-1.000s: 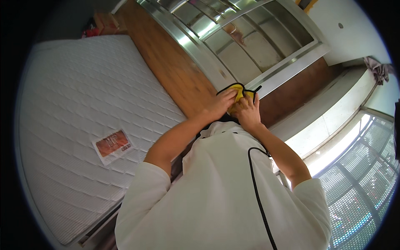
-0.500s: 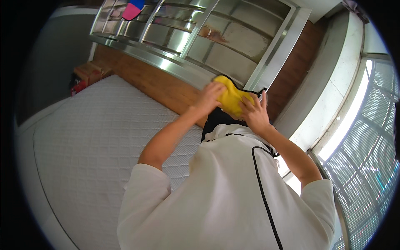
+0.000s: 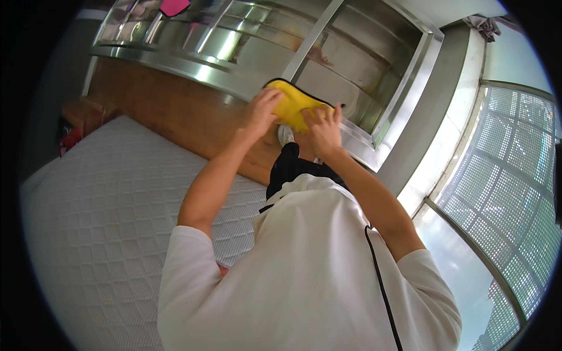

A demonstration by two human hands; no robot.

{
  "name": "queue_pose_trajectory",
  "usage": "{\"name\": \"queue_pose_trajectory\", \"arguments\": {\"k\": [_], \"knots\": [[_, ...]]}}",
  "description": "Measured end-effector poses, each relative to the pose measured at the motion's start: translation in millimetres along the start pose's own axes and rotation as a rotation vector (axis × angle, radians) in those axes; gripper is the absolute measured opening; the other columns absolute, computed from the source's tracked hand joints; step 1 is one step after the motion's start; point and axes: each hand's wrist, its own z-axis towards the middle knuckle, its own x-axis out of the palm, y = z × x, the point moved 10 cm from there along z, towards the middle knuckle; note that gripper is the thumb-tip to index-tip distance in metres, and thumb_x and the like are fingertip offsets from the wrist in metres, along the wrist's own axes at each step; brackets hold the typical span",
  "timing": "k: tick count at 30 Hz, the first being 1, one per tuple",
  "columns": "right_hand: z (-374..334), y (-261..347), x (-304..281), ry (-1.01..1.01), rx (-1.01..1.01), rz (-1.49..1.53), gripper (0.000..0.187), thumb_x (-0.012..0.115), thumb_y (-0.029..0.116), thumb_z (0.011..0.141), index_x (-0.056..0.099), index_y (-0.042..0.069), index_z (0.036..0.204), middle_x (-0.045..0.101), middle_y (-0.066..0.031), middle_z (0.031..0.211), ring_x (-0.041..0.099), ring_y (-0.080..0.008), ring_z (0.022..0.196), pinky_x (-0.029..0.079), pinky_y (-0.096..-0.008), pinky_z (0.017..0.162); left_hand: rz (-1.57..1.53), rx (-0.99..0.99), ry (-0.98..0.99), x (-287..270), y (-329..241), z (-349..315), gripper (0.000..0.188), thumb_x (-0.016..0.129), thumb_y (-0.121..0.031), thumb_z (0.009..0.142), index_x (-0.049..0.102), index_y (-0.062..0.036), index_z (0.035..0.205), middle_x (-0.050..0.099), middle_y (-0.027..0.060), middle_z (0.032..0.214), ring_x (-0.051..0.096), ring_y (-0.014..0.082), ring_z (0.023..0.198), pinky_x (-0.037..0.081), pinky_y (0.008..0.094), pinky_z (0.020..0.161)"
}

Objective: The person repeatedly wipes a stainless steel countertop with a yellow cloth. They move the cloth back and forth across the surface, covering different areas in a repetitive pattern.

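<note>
Head view: the yellow black-trimmed cloth (image 3: 291, 110), bunched a second ago, now spreads wider, seemingly baring more working surface. Left hand (image 3: 261, 112) and right hand (image 3: 324, 130) grip opposite ends.

Below the grip runs a brown wooden floor (image 3: 175, 108), and a white shoe (image 3: 285, 134) stands on it just under the grip. Left of the grip and behind it spreads a pale quilted mattress (image 3: 129, 199); a small reddish patch (image 3: 223, 270) shows on its near side, mostly hidden. Well to the left of the grip, a brown box (image 3: 88, 112) sits by the mattress's far corner, its base out of sight
</note>
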Motion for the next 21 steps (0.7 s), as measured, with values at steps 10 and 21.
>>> {"name": "queue_pose_trajectory", "arguments": {"k": [10, 21], "knots": [[-63, -39, -5, 0.032, 0.055, 0.079, 0.073, 0.082, 0.02, 0.083, 0.059, 0.013, 0.151, 0.059, -0.0147, 0.151, 0.052, -0.0376, 0.142, 0.045, -0.0489, 0.119, 0.076, 0.239, 0.017, 30, -62, -6, 0.072, 0.093, -0.009, 0.067, 0.068, -0.0022, 0.135, 0.064, 0.0136, 0.139, 0.058, 0.0353, 0.134, 0.049, 0.0447, 0.115], [-182, -134, -32, 0.067, 0.034, -0.049, 0.056, 0.072, 0.013, 0.088, 0.063, -0.001, 0.141, 0.054, -0.0157, 0.158, 0.044, -0.034, 0.152, 0.034, -0.0491, 0.129, -0.01, 0.507, 0.067, 164, -255, -2, 0.039, 0.083, -0.01, 0.07, 0.07, -0.0024, 0.106, 0.063, 0.0134, 0.117, 0.061, 0.0337, 0.118, 0.05, 0.0471, 0.106]]}}
